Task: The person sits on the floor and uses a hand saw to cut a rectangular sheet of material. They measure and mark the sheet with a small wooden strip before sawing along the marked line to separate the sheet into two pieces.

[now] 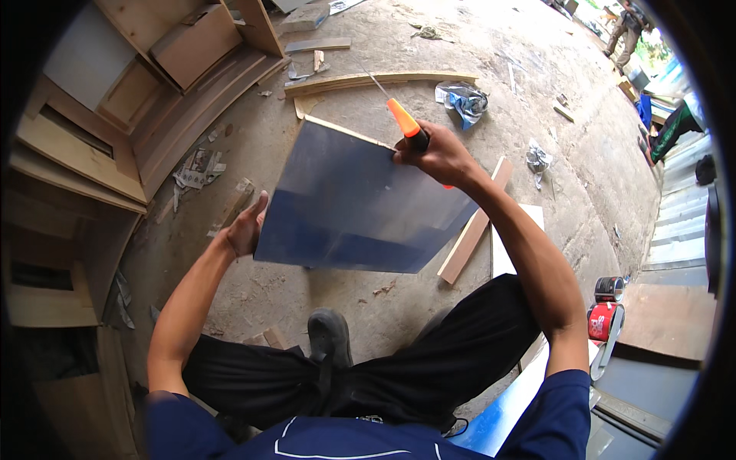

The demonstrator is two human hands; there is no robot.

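Observation:
A flat, dark blue-grey panel (pixel 349 199) with a pale raw upper edge is held up in front of my body, tilted. My left hand (pixel 246 228) grips its left edge, thumb up and the other fingers partly hidden behind it. My right hand (pixel 438 156) is closed around a screwdriver (pixel 402 117) with an orange and black handle. Its thin metal shaft points up and to the left, away from the panel. Fingers of that same hand also rest on the panel's top edge near the right corner.
Wooden cabinet frames (pixel 146 100) stand at the left. Around the panel on the concrete floor lie a long wooden strip (pixel 383 80), a brown wood piece (pixel 477 222) and crumpled plastic (pixel 464 101). Tape rolls (pixel 606 320) sit at right. Another person (pixel 629 34) stands far off.

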